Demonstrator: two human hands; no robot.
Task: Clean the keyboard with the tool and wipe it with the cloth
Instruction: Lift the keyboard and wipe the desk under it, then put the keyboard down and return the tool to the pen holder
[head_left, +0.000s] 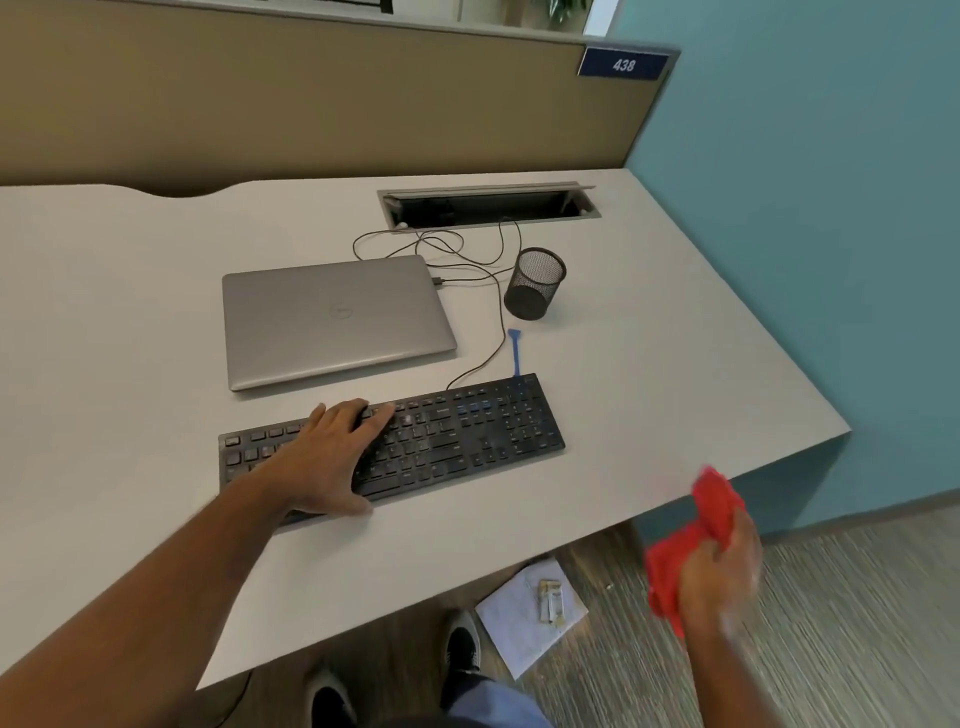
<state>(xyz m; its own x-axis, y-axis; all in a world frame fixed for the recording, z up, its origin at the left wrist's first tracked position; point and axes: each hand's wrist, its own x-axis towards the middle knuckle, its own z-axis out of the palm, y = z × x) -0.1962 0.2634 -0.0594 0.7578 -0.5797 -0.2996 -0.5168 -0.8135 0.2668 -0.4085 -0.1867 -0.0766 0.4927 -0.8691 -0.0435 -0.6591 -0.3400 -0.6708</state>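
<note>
A black keyboard (467, 431) lies slanted on the white desk (130, 322). My left hand (332, 457) rests flat on its left half, fingers spread over the keys. A thin blue cleaning tool (515, 352) lies on the desk just behind the keyboard's right end, touching its back edge. My right hand (722, 566) is off the desk's front right edge, above the floor, and grips a bunched red cloth (685, 540). That hand and the cloth are blurred.
A closed grey laptop (332, 317) lies behind the keyboard. A black mesh pen cup (535, 283) stands to its right, with cables (457, 260) running to an open cable hatch (488, 205). A paper with small items (530, 613) lies on the floor by my shoes.
</note>
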